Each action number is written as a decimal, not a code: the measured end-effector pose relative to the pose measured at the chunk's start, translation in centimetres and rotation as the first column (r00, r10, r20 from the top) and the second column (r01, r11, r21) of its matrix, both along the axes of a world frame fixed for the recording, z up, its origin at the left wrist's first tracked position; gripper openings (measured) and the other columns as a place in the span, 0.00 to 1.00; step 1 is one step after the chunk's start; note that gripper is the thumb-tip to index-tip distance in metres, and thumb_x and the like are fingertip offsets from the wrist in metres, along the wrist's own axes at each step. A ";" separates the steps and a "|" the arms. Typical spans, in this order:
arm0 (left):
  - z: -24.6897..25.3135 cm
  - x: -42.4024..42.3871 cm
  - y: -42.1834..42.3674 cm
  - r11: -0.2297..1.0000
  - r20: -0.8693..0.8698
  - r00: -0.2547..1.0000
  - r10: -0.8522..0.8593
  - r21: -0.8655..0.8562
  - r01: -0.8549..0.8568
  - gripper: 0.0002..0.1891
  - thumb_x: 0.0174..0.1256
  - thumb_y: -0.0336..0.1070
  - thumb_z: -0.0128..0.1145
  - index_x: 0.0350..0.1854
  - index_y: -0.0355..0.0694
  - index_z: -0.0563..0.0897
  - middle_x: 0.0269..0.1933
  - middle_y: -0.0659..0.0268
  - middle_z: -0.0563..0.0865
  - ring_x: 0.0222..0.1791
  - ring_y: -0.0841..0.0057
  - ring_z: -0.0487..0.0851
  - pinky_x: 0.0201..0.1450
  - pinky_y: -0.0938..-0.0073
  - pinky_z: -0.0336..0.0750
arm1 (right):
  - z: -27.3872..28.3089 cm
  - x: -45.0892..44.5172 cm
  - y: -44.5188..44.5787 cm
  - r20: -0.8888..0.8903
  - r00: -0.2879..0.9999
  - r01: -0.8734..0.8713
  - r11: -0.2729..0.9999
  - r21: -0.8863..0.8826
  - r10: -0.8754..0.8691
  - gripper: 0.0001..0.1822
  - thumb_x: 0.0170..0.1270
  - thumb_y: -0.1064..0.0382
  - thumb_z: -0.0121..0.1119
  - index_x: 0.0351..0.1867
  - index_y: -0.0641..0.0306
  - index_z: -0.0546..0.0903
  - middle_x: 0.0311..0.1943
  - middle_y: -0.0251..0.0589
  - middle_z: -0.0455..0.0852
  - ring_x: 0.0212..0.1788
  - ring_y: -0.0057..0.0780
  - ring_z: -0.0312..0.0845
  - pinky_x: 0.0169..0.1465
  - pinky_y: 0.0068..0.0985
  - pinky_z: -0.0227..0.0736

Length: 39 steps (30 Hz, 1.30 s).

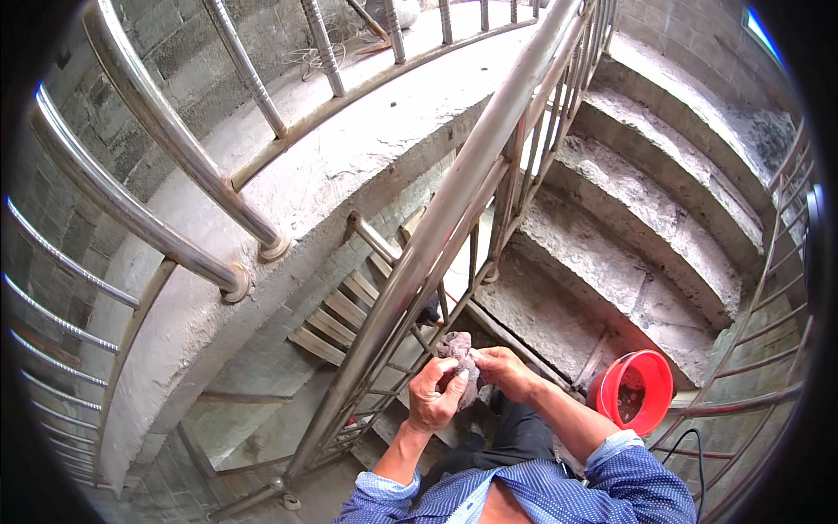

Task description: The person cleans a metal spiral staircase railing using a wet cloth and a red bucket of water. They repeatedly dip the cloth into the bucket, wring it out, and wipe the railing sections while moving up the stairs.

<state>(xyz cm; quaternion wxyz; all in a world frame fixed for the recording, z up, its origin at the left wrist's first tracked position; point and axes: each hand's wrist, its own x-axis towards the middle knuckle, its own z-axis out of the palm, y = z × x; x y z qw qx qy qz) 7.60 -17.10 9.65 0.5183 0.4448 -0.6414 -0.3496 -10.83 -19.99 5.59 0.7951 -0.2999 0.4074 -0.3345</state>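
A bunched, damp-looking grey-brown cloth (463,354) is held in front of my body, above the stairs. My left hand (435,397) pinches it from the near left side, thumb and fingers pressed into the folds. My right hand (505,372) grips its right edge between thumb and fingers. Just beyond the cloth runs the metal stair railing (419,262), dull and stained along its thick handrail. To the right of my right forearm stands a red plastic bucket (662,386) with murky brown water (630,401) in it.
Rough concrete steps (582,255) climb to the upper right. Another metal railing (740,373) borders them on the right. At left, a concrete landing (314,190) carries curved metal rails (157,131). Lower stairs (340,314) show through the gap. A black cable (700,452) hangs at lower right.
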 end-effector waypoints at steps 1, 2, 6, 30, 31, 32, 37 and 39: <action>-0.2 0.1 0.0 0.999 -0.019 1.000 0.008 0.041 -0.007 0.09 0.66 0.30 0.67 0.44 0.36 0.82 0.33 0.67 0.83 0.31 0.81 0.79 0.33 0.77 0.75 | -0.2 0.0 0.0 0.002 1.000 -0.008 1.000 0.010 0.008 0.14 0.71 0.48 0.64 0.40 0.56 0.83 0.34 0.26 0.83 0.36 0.15 0.77 0.44 0.19 0.72; -0.3 0.3 -0.2 0.999 0.014 0.999 0.041 0.030 -0.042 0.09 0.66 0.31 0.67 0.44 0.36 0.82 0.31 0.69 0.81 0.28 0.83 0.75 0.31 0.79 0.72 | -0.2 -0.1 0.1 -0.023 0.999 0.035 0.999 0.005 -0.035 0.13 0.68 0.52 0.68 0.38 0.58 0.82 0.33 0.27 0.83 0.35 0.16 0.77 0.42 0.19 0.73; -0.4 0.8 -0.4 0.991 0.084 0.987 0.136 -0.018 -0.135 0.10 0.66 0.33 0.67 0.43 0.36 0.82 0.27 0.70 0.79 0.25 0.83 0.73 0.29 0.77 0.71 | 1.6 0.4 -0.3 -0.018 0.985 0.165 0.975 -0.147 -0.170 0.12 0.64 0.61 0.72 0.41 0.62 0.81 0.34 0.28 0.84 0.35 0.16 0.78 0.41 0.18 0.74; 0.8 -0.1 -0.5 0.932 -0.190 0.928 0.320 0.240 -0.273 0.13 0.74 0.42 0.62 0.38 0.39 0.75 0.30 0.78 0.73 0.29 0.90 0.66 0.33 0.84 0.63 | 2.5 0.5 -2.6 0.134 0.895 0.429 0.903 0.000 -0.425 0.11 0.64 0.71 0.66 0.45 0.64 0.78 0.32 0.30 0.81 0.29 0.17 0.75 0.30 0.18 0.71; -0.1 -0.1 -0.8 0.934 -0.275 0.910 0.311 0.267 -0.238 0.13 0.74 0.42 0.62 0.39 0.39 0.75 0.30 0.78 0.72 0.29 0.89 0.66 0.33 0.84 0.63 | 0.2 0.5 -2.7 0.136 0.867 0.479 0.877 0.034 -0.479 0.11 0.64 0.71 0.66 0.46 0.65 0.78 0.32 0.32 0.82 0.28 0.19 0.76 0.30 0.20 0.74; -0.2 0.0 -0.7 0.933 -0.286 0.909 0.303 0.282 -0.223 0.12 0.74 0.42 0.62 0.40 0.40 0.75 0.30 0.78 0.72 0.29 0.89 0.66 0.34 0.84 0.64 | 0.0 0.8 -2.1 0.062 0.874 0.485 0.874 -0.037 -0.482 0.11 0.64 0.71 0.66 0.45 0.66 0.77 0.31 0.34 0.82 0.29 0.22 0.79 0.32 0.22 0.78; 0.5 -1.4 -0.4 0.952 -0.390 0.888 0.245 0.268 -0.145 0.12 0.75 0.42 0.61 0.43 0.39 0.74 0.33 0.76 0.75 0.32 0.89 0.69 0.38 0.85 0.66 | -4.0 1.0 0.9 -0.486 0.869 -0.237 0.942 -0.236 0.097 0.21 0.73 0.49 0.58 0.50 0.68 0.83 0.35 0.34 0.88 0.34 0.20 0.80 0.41 0.24 0.78; 1.3 -1.9 0.0 0.960 -0.471 0.854 0.220 0.261 -0.103 0.13 0.75 0.42 0.62 0.45 0.39 0.74 0.35 0.75 0.76 0.34 0.88 0.70 0.41 0.84 0.68 | -4.6 0.8 1.3 -0.324 0.922 -0.297 0.922 -0.247 0.211 0.27 0.75 0.44 0.51 0.57 0.67 0.82 0.41 0.33 0.87 0.43 0.19 0.76 0.50 0.25 0.72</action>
